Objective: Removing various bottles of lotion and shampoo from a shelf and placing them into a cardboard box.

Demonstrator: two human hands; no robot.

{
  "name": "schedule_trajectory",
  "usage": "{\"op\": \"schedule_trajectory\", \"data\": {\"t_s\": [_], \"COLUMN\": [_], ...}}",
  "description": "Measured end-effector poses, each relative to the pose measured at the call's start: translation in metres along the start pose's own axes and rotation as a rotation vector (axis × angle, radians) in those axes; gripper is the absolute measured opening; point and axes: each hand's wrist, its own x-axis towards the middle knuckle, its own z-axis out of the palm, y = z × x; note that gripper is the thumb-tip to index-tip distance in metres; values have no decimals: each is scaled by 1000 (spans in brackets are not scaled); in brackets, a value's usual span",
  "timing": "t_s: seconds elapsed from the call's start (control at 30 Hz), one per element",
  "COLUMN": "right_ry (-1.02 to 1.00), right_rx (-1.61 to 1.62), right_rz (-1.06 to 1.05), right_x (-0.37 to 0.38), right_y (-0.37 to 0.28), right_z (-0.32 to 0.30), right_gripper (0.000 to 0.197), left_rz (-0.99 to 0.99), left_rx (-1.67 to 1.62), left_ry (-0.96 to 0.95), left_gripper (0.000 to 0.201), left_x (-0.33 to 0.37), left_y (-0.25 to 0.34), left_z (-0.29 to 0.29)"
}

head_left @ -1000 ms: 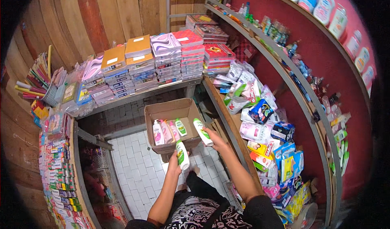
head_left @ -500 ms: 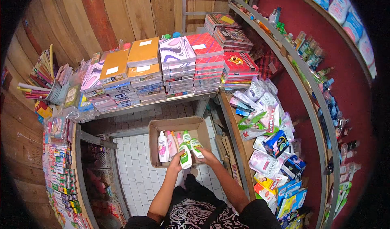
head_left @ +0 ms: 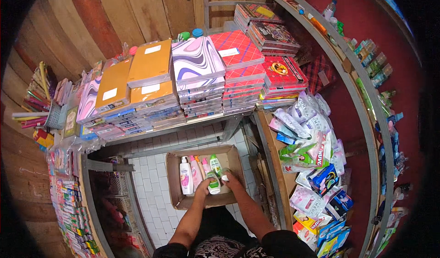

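An open cardboard box [head_left: 171, 174] sits below me on the tiled floor. My left hand [head_left: 201, 188] is closed on a green-and-white bottle [head_left: 213, 185], tilted over the inside of the box near its front wall. Beside it, my right hand [head_left: 233, 181] grips a second green-and-white bottle [head_left: 225, 177], mostly covered by the fingers. To the left stand a white pump bottle [head_left: 185, 178] and a pink bottle [head_left: 195, 168], with more pink bottles close by. Just beyond my hands is a green bottle [head_left: 214, 161].
Stacked notebooks [head_left: 197, 59] fill the shelf ahead. Plastic packs [head_left: 311, 166] crowd the wooden shelf on the right, behind a curved metal rail [head_left: 364, 97]. Small boxed goods [head_left: 75, 212] line the left shelf. Loose cardboard [head_left: 262, 166] stands right of the box.
Both hands have brought the two green-and-white bottles from the box's near edge to inside its walls. The view has shifted, and the shelves appear lower and larger.
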Motion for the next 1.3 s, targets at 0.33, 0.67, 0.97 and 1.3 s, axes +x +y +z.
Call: {"op": "schedule_trajectory", "data": {"t_s": [0.33, 0.67, 0.97, 1.3], "right_ry": [447, 670, 440, 310], "right_rx": [886, -2, 1131, 368], "right_rz": [421, 264, 934, 344], "right_x": [68, 72, 39, 43], "right_y": [89, 272, 124, 230], "right_z": [48, 29, 31, -65], "right_gripper": [47, 34, 39, 34], "left_rz": [53, 146, 414, 444], "left_rx": [43, 158, 260, 420], "left_ry": [106, 84, 165, -164], "left_gripper": [48, 69, 40, 43], "left_x": [30, 54, 64, 140], "left_y": [21, 21, 13, -13], "left_z": [1, 72, 46, 134]}}
